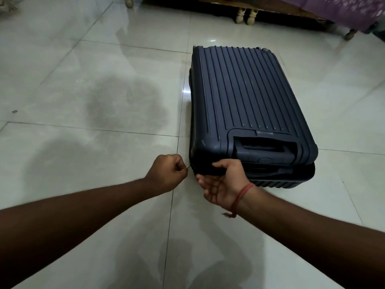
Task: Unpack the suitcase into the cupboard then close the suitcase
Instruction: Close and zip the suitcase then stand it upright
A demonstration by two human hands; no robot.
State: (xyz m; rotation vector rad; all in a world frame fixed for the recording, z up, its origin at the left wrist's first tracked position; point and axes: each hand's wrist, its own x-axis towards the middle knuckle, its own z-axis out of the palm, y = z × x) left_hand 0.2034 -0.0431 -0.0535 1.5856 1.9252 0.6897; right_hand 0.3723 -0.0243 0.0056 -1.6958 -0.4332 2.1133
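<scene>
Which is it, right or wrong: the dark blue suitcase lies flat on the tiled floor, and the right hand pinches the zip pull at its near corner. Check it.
Wrong hand. In the head view the left hand pinches the zip pull at the near corner of the dark blue suitcase, which lies flat on the tiled floor.

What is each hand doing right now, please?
Left hand: closed, pinching the zipper pull.
Right hand: thumb over, fingers under the near corner of the suitcase.

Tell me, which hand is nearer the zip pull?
Left. The left hand pinches the zip pull at the suitcase corner; the right hand grips the near edge just beside it.
</scene>
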